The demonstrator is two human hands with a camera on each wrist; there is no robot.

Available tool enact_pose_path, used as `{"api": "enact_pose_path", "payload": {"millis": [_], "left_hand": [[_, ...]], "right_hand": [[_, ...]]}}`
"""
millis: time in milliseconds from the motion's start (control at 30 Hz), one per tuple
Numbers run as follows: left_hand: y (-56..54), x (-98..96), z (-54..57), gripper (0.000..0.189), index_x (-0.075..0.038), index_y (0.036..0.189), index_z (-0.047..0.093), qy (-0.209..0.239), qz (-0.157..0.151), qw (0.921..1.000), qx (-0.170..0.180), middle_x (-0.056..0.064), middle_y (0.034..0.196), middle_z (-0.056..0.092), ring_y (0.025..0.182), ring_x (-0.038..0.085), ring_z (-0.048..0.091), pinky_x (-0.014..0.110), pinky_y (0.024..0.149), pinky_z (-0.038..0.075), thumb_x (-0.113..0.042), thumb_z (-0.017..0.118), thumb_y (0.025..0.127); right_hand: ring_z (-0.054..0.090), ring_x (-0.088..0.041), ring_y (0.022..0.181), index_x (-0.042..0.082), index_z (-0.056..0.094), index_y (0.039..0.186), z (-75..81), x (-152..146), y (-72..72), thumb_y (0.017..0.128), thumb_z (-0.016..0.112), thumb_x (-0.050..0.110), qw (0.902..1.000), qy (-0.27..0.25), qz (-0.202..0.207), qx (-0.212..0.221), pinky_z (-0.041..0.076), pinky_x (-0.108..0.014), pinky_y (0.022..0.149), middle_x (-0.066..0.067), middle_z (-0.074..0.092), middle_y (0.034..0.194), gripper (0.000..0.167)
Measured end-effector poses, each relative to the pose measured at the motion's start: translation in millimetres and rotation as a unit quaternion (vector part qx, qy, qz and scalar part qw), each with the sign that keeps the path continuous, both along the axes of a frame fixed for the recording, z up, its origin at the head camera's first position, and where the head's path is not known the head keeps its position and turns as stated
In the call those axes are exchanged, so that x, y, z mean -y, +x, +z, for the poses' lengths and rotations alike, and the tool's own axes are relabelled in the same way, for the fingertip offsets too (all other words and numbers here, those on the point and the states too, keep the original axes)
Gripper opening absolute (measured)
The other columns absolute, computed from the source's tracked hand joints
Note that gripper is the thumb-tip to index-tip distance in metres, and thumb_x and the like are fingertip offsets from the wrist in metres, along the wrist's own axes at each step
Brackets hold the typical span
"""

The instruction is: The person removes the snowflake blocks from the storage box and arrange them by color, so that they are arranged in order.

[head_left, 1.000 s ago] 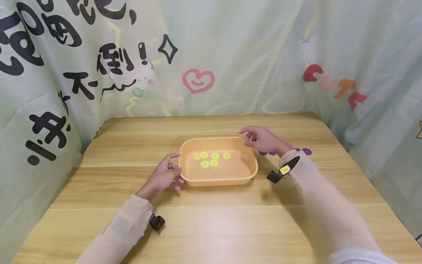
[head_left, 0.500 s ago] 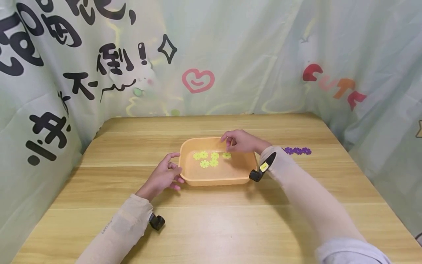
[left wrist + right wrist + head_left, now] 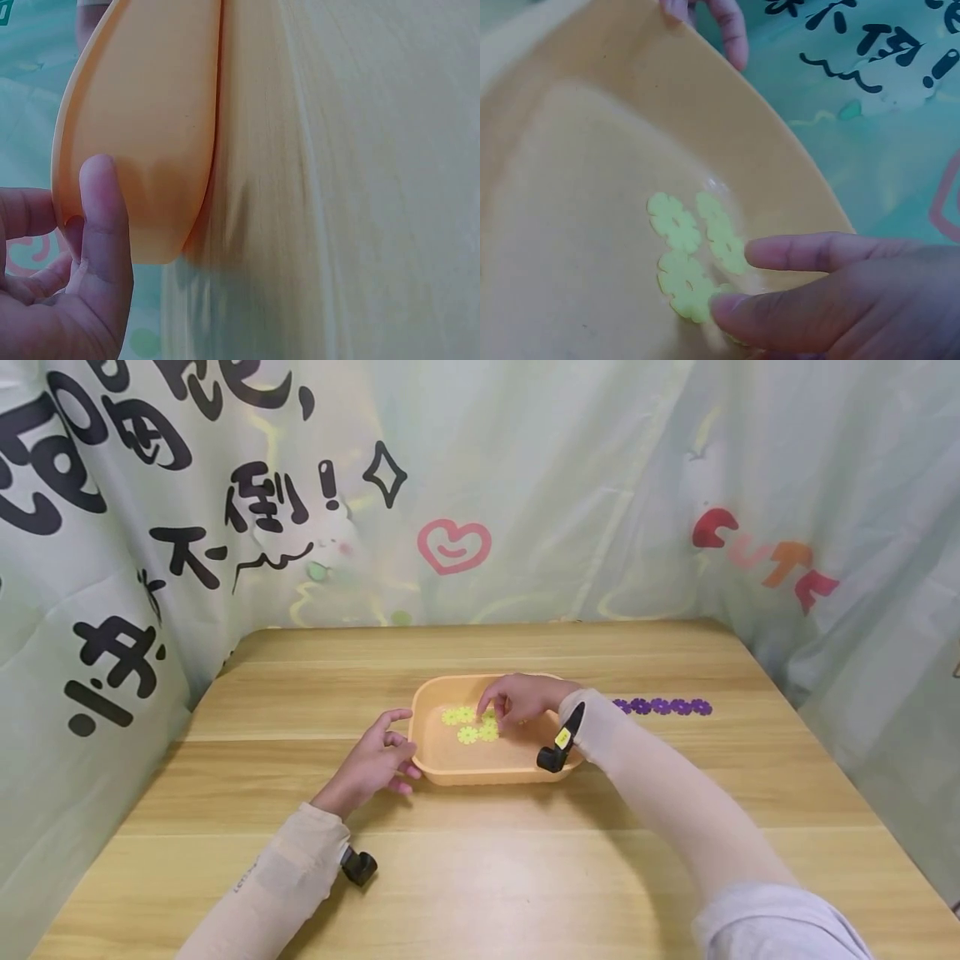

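An orange plastic tray (image 3: pixel 459 773) sits on the table with several flat yellow flower-shaped pieces (image 3: pixel 467 735) on its floor. At the tray's left end, my left hand (image 3: pixel 372 756) holds the wall; in the left wrist view the thumb (image 3: pixel 103 202) lies against it and the index finger reaches the rim. My right hand (image 3: pixel 522 697) is inside the tray, over the pieces, and hides some of them from the head view. In the right wrist view its index fingertip (image 3: pixel 761 253) and thumb tip are at the yellow pieces, with a gap between them.
A row of purple flower-shaped pieces (image 3: pixel 660 706) lies on the wooden table (image 3: pixel 480 877) to the right of the tray, its left end behind the right forearm. A printed curtain (image 3: pixel 555 485) hangs around the table's back and sides.
My right hand has moved left and down, from above the tray's right rim to the yellow pieces inside. More of the purple row shows now. The left hand has stayed at the tray.
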State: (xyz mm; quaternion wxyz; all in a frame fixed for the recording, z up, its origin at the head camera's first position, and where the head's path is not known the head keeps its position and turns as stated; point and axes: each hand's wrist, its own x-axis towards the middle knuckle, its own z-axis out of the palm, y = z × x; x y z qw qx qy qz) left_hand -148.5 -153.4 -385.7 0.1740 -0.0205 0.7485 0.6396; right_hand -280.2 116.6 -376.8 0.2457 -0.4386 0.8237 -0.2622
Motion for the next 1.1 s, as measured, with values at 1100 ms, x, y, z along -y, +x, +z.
{"api": "enact_pose_path", "payload": {"millis": [1100], "left_hand": [[-0.7, 0.6, -3.8, 0.056, -0.016, 0.149, 0.028, 0.002, 0.003, 1.0000, -0.004, 0.019, 0.106, 0.045, 0.076, 0.029, 0.062, 0.037, 0.056, 0.058, -0.003, 0.050, 0.099]], "right_hand": [[0.047, -0.010, 0.058, 0.008, 0.064, 0.092, 2.3, 13.9, -2.0, 0.084, 0.072, 0.002, 0.9957, 0.068, -0.032, 0.054, 0.039, -0.019, 0.051, 0.001, 0.051, 0.071, 0.012]]}}
